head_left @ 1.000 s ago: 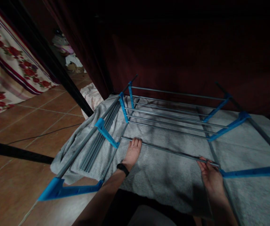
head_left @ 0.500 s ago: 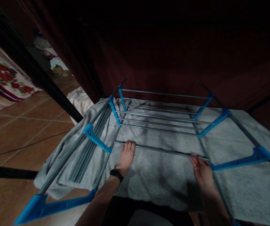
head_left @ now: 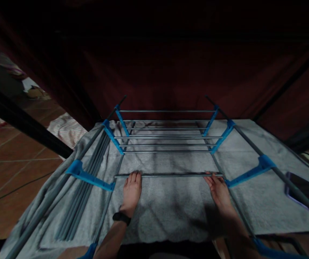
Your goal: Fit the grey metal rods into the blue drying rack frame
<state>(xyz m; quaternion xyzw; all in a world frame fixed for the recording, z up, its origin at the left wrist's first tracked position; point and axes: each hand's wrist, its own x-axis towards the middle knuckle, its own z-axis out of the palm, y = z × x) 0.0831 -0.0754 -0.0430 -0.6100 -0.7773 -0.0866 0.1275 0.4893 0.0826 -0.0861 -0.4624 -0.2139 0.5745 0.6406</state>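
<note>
A thin grey metal rod (head_left: 170,175) lies across the rack frame, between a blue plastic bracket (head_left: 90,178) on the left and another blue bracket (head_left: 253,174) on the right. My left hand (head_left: 132,190), a black band at its wrist, is closed over the rod near its left end. Close to the other end, my right hand (head_left: 218,190) grips the same rod between thumb and fingers. Whether either rod end sits inside a bracket I cannot tell. Farther back, several rods (head_left: 167,151) span pairs of blue brackets (head_left: 113,136).
Several loose grey tubes (head_left: 83,194) lie side by side at left on a grey blanket (head_left: 167,212). A phone (head_left: 300,189) rests at right, partly behind a side pole (head_left: 254,145). Dark red panels (head_left: 165,79) stand behind, and a black post (head_left: 27,117) slants at left.
The view has swung to the right, so the rack looks squarer and the phone shows more fully. Both hands stay on the rod, with no clear shift along it.
</note>
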